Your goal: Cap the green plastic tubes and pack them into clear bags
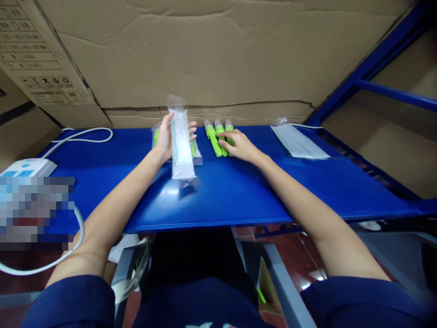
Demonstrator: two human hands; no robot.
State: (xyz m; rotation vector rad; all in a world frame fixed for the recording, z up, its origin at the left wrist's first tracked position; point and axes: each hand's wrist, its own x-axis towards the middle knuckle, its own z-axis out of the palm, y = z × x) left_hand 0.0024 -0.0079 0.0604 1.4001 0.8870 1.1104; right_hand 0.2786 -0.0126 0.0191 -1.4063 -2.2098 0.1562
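Note:
My left hand (166, 136) grips a long, clear plastic packet (182, 146) with a flat white piece inside. The packet is upright and slightly blurred, with its lower end toward me. Behind that hand, partly hidden, lie more clear packets (198, 157) with yellow-green things in them. Three yellow-green tubes with clear caps (214, 141) lie side by side at the back middle of the table. Over the rightmost ones is my right hand (239, 145), its fingers stretched out and apart. Whether the fingertips touch the tubes I cannot tell.
Another clear packet with a white sheet (297, 141) lies at the right of the blue table (218, 200). A white power strip (30, 167) with a looping white cable (85, 136) is at the left. Cardboard (218, 54) stands behind; a blue metal frame (368, 64) rises right.

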